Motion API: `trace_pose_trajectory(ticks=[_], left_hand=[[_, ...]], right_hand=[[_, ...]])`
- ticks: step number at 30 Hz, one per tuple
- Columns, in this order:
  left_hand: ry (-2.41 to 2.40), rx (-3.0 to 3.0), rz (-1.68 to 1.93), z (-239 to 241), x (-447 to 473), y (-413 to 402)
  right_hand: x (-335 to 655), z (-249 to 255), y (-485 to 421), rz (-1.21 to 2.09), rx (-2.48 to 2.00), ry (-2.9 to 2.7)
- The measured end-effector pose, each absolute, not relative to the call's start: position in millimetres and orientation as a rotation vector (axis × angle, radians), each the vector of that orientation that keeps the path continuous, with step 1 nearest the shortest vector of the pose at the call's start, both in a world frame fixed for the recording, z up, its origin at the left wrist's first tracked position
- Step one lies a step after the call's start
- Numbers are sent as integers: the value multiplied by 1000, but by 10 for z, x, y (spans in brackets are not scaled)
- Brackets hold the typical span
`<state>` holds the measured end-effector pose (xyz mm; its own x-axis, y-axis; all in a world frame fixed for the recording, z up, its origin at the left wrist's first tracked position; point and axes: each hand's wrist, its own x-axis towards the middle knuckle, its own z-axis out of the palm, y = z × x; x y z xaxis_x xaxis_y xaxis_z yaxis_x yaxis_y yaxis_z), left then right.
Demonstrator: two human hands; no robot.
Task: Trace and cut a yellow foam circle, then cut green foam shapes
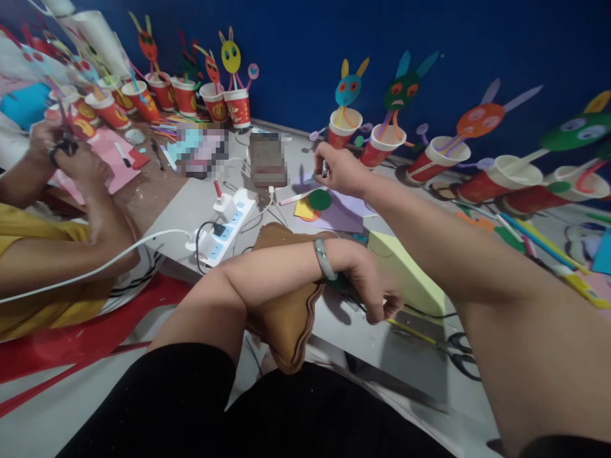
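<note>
My right hand point(340, 170) reaches over the back of the table with its fingers pinched. Between them a short part of a slim pen point(325, 168) shows. Below that hand are a purple paper sheet point(341, 213), a green paper circle point(319, 200) and a yellow paper piece point(303, 208). My left hand point(375, 283) has a pale bangle point(325, 259) at its wrist. Its fingers curl downward over the table's front, near a light yellow sheet point(405, 270); whatever they hold is hidden. A brown cushion point(286, 318) lies under my left forearm.
Paper cups point(384, 143) with paper-faced figures line the back. A power strip point(233, 226) with plugs and cables lies left of centre. Black-handled scissors point(461, 356) lie at the right front. At the left, a co-worker's hands point(79, 152) hold scissors over pink paper.
</note>
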<state>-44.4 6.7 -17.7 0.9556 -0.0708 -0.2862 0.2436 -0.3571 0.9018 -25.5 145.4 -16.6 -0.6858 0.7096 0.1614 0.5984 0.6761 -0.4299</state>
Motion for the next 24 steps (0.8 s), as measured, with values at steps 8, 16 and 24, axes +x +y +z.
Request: trace_pose_trajectory(ticks=[8,16,24], left_hand=[[121,1880,-403,-168,-442,54],[110,1947,-498,-51,-441,-43],[-20,2362,-427,651,-755,-877]], right_hand=[[404,-14,782,672,-960,-2689],[697,-188,491,691,-1045,-2709],[1348,-129,139,615,-1105,-2474]])
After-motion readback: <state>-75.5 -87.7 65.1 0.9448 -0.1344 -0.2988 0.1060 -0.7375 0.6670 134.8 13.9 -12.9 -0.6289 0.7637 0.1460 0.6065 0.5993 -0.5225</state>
